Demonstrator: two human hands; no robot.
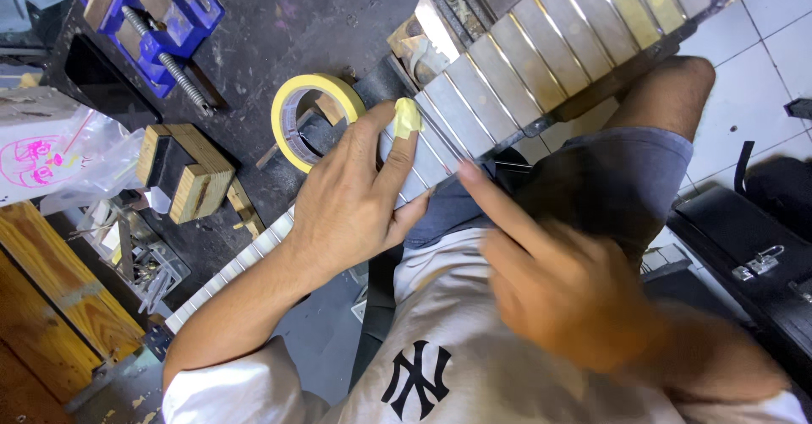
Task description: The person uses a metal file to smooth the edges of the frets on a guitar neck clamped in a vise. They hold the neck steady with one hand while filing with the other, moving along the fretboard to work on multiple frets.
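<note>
The right hand is nearest the camera, blurred, its index finger stretched out and the other fingers curled under; it holds nothing, and the fingertip touches the near edge of the guitar neck. That neck is the landmark here: it lies slantwise across the person's lap and the dark bench, its fretboard covered in strips of pale masking tape between bare metal frets. The left hand rests flat on the neck just beyond the right fingertip, fingers spread narrow, with a small crumpled scrap of yellow tape stuck at the tips of the fingers, pressed against the taped board.

To the far left of the neck, touching it, a roll of yellow masking tape stands on edge on the bench. Farther left of the neck sits a wooden block, and beyond that, at the bench's far corner, a blue vise. A crinkled clear plastic bag lies left of the block.

Judging by the covered board, the masking of the fretboard looks well along, and the step in hand seems to be pressing or trimming one strip near the neck's middle. A next move would call for a steady left hand on the neck and a careful fingertip to seat the tape edge tight against the fret without covering it.
</note>
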